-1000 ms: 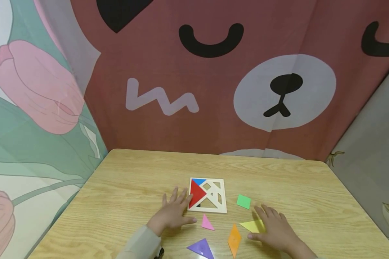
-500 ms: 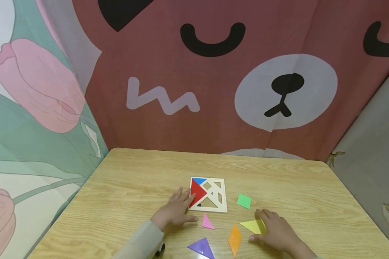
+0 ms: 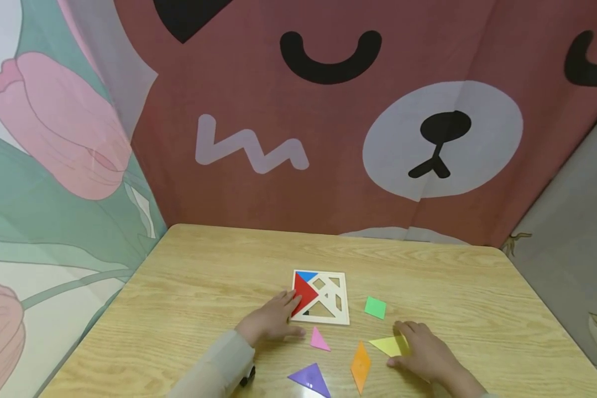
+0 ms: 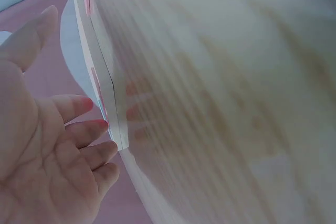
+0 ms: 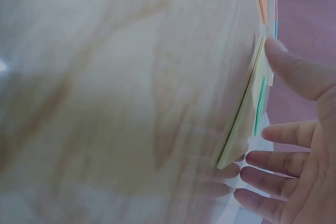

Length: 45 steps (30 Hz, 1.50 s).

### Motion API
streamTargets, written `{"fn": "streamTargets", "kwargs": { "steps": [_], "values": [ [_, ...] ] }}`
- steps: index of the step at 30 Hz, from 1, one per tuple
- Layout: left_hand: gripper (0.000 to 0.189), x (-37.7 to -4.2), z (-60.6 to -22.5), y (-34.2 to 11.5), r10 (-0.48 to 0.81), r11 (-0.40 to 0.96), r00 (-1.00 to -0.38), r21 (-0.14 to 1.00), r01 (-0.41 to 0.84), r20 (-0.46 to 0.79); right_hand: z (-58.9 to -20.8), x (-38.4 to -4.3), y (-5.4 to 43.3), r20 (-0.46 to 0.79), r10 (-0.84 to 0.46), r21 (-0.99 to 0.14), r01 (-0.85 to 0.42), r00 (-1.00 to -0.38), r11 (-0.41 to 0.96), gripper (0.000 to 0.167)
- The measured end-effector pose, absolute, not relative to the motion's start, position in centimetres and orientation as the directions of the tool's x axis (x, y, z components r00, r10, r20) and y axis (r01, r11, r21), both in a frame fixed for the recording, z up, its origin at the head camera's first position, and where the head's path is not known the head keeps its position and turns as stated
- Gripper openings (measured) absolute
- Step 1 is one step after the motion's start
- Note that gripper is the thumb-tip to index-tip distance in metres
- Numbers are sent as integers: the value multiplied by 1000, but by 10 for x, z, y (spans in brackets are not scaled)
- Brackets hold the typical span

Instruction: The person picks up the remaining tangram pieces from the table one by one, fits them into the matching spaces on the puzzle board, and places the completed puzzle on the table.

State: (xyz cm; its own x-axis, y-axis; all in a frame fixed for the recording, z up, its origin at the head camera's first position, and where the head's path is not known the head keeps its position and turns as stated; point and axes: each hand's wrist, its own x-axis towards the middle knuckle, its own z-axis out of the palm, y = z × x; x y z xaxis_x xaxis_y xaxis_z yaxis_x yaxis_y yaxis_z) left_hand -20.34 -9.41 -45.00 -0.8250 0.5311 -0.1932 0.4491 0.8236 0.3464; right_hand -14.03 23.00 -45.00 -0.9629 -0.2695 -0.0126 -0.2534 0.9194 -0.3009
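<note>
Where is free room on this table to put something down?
Bare table lies behind the white board, left of it beyond the sleeve, and right of the green square. Crowded: the near middle, with pink triangle, purple triangle, orange diamond, yellow triangle.

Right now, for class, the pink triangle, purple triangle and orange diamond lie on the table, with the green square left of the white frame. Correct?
Not quite: the head view shows the green square right of the white frame, not left. The pink triangle, purple triangle and orange diamond do lie on the table.
</note>
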Motion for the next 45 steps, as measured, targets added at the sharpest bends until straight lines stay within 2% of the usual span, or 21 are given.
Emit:
{"fn": "streamTargets", "kwargs": {
  "steps": [7,27,35,45],
  "values": [
    [75,-206,-451,-92,539,818,-819,350,455,-196,-450,-142,233,-7,-270,-293,-256,-963,921,56],
    [58,-209,-448,-90,547,828,-827,233,510,-133,-444,-152,229,-41,-272,-332,-244,-961,911,50],
    [51,-209,-443,-86,563,822,-821,161,546,-92,-443,-152,229,-72,-235,-364,-194,-969,911,58],
    [51,-213,-444,-90,569,811,-815,236,535,-111,-443,-151,223,-113,-161,-412,-101,-981,905,56]
  ]
}}
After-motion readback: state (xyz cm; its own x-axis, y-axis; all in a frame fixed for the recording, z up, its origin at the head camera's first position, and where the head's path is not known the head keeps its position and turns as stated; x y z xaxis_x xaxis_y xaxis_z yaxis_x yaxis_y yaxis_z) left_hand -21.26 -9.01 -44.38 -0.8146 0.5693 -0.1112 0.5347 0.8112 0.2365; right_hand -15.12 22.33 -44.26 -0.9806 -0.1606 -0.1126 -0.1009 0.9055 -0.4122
